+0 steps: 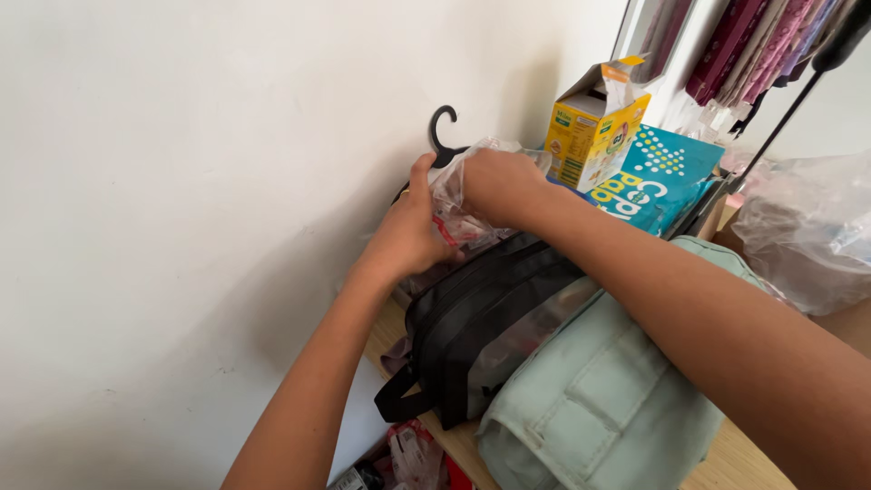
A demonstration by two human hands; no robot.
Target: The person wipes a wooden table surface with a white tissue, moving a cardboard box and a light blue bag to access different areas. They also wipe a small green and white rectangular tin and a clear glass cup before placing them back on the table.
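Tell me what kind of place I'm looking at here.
Probably a corner of a home, a bedroom or storage nook. A wooden shelf against a plain white wall is crowded with a black bag, a pale green backpack and a yellow carton, with clothes hanging nearby.

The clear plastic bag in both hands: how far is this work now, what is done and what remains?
Done: nothing looks finished. The black pouch and the pale green bag lie closed on the wooden shelf. In hand: the left hand and right hand grip the clear plastic bag beside the black hanger. Left: the bag is not set down or put away.
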